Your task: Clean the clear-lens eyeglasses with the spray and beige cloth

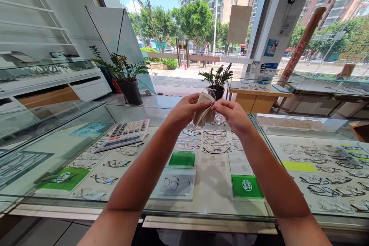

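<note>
At the centre of the frame, the left hand (pixel 188 108) grips a beige cloth (pixel 203 113) while the right hand (pixel 231 114) pinches its right edge; a clear lens (pixel 211 93) peeks above. Below, a glass display case (pixel 213 204) holds eyeglasses (pixel 216 149) and green cards (pixel 247 186). The forearms (pixel 137 180) hide part of it; a calculator (pixel 127 132) lies on top, at left.

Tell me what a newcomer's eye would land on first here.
Most likely the crumpled beige cloth near the centre, held up in the left hand, with the right hand at its edge. Next, the rows of thin-framed eyeglasses under the clear glass countertop, and the large pale calculator with some orange keys lying on it, at the picture's left.
</note>
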The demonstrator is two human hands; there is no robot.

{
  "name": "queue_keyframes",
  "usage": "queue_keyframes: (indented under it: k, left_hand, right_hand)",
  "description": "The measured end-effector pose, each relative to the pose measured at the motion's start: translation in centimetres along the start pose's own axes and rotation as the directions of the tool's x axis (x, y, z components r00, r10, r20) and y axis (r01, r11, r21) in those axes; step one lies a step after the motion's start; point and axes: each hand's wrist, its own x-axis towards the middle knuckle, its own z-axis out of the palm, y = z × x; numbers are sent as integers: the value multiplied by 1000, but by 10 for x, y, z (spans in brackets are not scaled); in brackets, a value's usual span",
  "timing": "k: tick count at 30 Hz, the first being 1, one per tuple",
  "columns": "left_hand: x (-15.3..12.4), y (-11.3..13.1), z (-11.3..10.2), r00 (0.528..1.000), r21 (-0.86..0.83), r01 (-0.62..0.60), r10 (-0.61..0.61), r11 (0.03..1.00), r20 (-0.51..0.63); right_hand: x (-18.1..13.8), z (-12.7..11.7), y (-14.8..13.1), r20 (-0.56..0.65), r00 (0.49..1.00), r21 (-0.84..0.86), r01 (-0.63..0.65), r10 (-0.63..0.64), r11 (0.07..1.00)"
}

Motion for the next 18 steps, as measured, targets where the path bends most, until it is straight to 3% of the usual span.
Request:
queue_keyframes:
  k: [4,10,14,18]
  left_hand:
    - [-1,1,-3,1000,30,23,-23,999,4]
    - [-6,10,-7,996,123,-81,78,989,29]
    - [-8,9,-3,995,120,-82,74,989,74]
    - [-4,-2,3,983,159,-186,184,970,28]
  right_hand:
    - [0,-1,1,19,1000,13,-6,6,1000]
    - [1,0,4,46,998,9,-39,39,999]
    - [1,1,1,45,998,41,-50,48,998]
    - [1,0,-1,49,995,109,-93,88,990]
